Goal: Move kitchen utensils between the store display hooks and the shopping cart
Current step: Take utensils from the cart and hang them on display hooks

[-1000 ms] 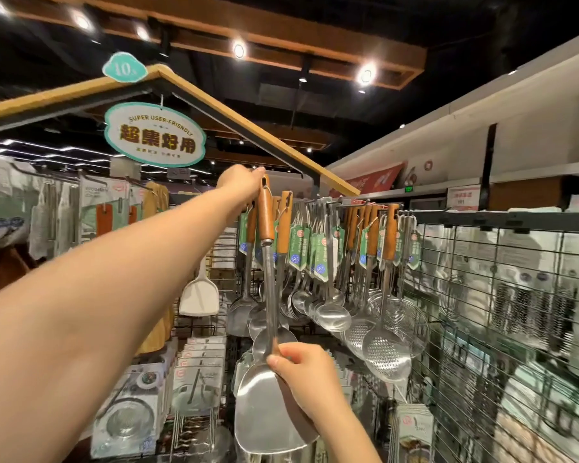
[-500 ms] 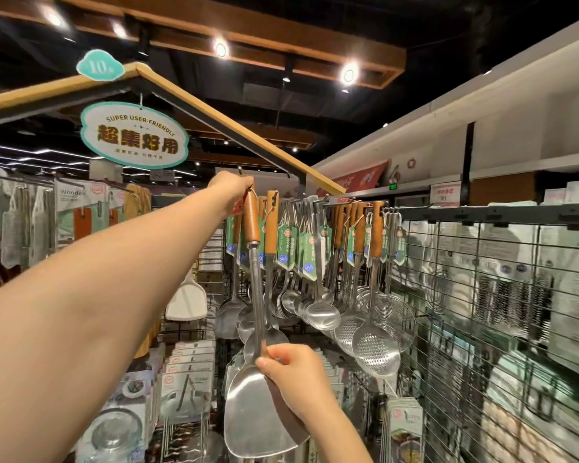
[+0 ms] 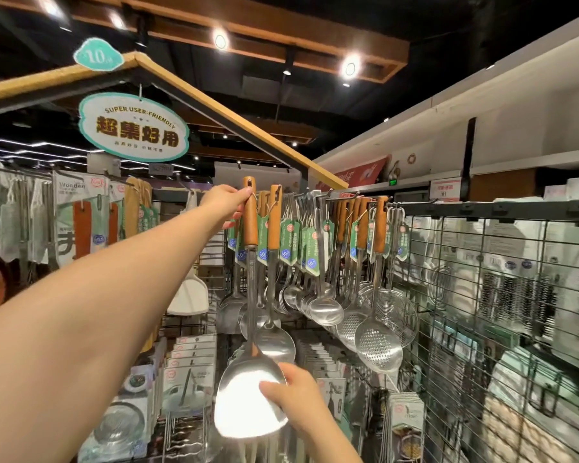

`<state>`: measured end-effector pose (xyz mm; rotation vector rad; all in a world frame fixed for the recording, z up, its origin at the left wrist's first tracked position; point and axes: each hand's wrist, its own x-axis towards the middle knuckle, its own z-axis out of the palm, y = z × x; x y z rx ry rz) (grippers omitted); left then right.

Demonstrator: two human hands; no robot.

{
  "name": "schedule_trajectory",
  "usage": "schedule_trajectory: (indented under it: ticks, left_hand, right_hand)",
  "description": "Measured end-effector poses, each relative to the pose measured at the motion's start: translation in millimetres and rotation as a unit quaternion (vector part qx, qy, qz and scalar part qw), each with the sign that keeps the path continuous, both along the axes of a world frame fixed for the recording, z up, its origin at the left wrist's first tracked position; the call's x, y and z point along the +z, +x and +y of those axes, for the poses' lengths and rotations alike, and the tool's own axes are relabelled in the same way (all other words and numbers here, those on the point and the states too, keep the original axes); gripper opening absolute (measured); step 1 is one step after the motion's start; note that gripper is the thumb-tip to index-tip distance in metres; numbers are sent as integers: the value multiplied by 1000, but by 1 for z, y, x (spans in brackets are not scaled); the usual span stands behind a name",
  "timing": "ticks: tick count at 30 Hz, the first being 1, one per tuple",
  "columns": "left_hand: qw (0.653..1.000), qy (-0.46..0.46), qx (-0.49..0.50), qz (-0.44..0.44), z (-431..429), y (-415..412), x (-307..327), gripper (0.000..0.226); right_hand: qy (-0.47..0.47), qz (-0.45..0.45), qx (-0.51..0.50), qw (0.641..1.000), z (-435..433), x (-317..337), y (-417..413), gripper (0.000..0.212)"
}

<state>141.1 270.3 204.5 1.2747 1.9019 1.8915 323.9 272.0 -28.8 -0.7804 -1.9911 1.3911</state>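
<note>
At left end of display hooks (image 3: pixel 345 196): left hand (image 3: pixel 228 203) fingers pinch spatula (image 3: pixel 250 228) handle top; right hand (image 3: pixel 296 396) fingers grip blade. Hooked or unhooked unclear; cart unseen.

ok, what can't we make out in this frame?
Head view:
- Hook for the spatula: hidden behind left hand and handle, so on or off unclear.
- Fingers of the right hand: behind the spatula blade.
- Print on the green tags: too small.
- Shopping cart: out of frame.
</note>
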Motion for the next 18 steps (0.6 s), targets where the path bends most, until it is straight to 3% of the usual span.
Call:
schedule_trajectory:
  ticks: [4,6,9,13,18]
  left_hand:
    - [998,-24,-59,-14,-4,12,-39,24]
    - [997,-43,-67,-10,-4,15,-60,27]
    - [996,-73,-43,6,-2,9,-88,39]
    - [989,-134,12,54,-8,-2,-115,55]
    - [989,-140,28,33,-14,-26,-150,40]
  right_hand:
    - [-190,90,-29,977,-4,-32,-9,12]
    - [-234,112,-61,964,-7,-42,-19,7]
    - [-251,142,-104,952,-10,-49,-33,12]
    - [-230,113,-146,955,-8,-48,-53,14]
    - [-260,119,-186,940,7,-41,-81,14]
